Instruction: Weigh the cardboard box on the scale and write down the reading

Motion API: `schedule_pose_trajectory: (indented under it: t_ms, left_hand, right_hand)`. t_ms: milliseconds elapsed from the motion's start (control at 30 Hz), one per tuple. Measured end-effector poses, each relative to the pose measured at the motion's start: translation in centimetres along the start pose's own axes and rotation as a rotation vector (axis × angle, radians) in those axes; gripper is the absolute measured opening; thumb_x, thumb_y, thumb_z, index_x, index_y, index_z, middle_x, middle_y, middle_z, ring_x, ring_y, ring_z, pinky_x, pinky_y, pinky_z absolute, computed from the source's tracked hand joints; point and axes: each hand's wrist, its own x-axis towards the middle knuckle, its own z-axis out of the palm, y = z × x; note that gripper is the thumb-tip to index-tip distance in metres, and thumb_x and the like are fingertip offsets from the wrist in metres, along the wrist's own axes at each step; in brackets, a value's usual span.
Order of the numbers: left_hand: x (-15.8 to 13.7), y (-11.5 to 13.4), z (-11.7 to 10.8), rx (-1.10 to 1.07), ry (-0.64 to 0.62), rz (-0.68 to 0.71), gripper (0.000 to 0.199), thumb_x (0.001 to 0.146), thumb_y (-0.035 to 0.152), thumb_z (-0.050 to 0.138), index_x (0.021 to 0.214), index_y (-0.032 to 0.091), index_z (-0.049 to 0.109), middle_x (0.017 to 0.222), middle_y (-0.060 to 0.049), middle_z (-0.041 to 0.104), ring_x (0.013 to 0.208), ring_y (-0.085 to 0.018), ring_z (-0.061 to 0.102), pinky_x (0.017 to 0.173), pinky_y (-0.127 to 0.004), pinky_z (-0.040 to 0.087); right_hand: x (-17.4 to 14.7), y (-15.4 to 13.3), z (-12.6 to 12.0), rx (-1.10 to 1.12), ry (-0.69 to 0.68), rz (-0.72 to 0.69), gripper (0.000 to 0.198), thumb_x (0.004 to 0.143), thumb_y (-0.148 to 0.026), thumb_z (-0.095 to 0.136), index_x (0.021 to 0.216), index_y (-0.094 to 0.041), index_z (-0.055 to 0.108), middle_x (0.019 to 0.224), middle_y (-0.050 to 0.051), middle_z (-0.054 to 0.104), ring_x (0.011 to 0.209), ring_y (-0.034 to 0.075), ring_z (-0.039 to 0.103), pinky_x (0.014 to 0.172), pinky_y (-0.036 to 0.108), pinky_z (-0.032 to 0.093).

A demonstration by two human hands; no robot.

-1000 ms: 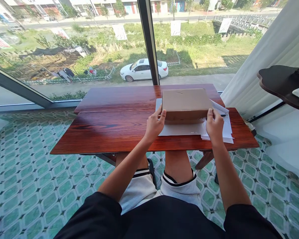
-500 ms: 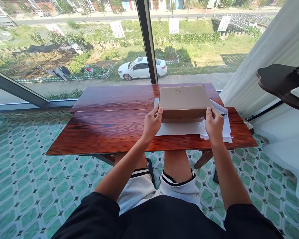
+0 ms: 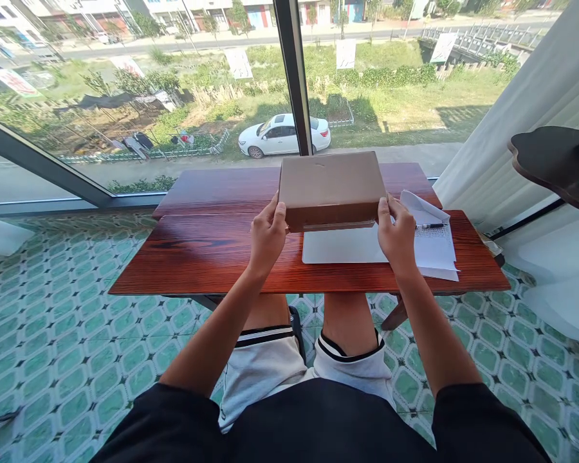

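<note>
Nearest the camera, both bare forearms are reaching forward over the person's knees toward the red wooden tabletop (image 3: pixel 212 254). The left hand (image 3: pixel 267 235) is clamping the left end of a closed brown cardboard box (image 3: pixel 331 186), thumb on top and fingers curled under the edge; the right hand (image 3: pixel 396 233) is doing the same at the right end — each grip is closed firmly on the box. The box is being held level just above the tabletop, a thin shadowed gap showing beneath its near edge; its lid is shut, so whatever is inside is hidden. Directly under it a white sheet (image 3: pixel 342 247) is lying flat on the wood. Just right of the right hand, a stack of printed papers (image 3: pixel 437 247) is sitting with a pen (image 3: pixel 429 226) resting across it, one upper page curling up. Farther right, a dark shelf (image 3: pixel 550 161) is jutting out beside a white curtain (image 3: pixel 535 83). Beyond the window frame (image 3: pixel 296 77), a white car (image 3: pixel 282 135) is standing on the road outside.
</note>
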Motion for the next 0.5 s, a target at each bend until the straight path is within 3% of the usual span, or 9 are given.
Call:
schedule_pose_trajectory:
  t_ms: [333,500]
  left_hand:
    - [-0.1,-1.1,-5.1,-0.097,0.176,-0.119,0.049,0.092,0.046,0.044,0.13,0.023,0.067,0.126,-0.008,0.068,0.099,-0.017,0.067,0.061,-0.023,0.06]
    - [-0.1,-2.6,-7.7,-0.053,0.247,-0.1,0.047,0.093,0.047,0.044,0.124,0.022,0.069,0.122,-0.008,0.07,0.097,-0.016,0.068,0.059,-0.021,0.06]
  right_hand:
    - [-0.6,-3.3,5.1,0.135,-0.112,-0.04,0.046,0.104,-0.042,0.037,0.116,-0.015,0.073,0.12,0.012,0.069,0.111,0.023,0.064,0.098,0.036,0.051]
    - [-1.0,-4.7,7.4,0.182,-0.176,-0.063,0.045,0.105,-0.04,0.037,0.121,-0.014,0.071,0.122,0.012,0.069,0.113,0.022,0.064,0.1,0.035,0.05]
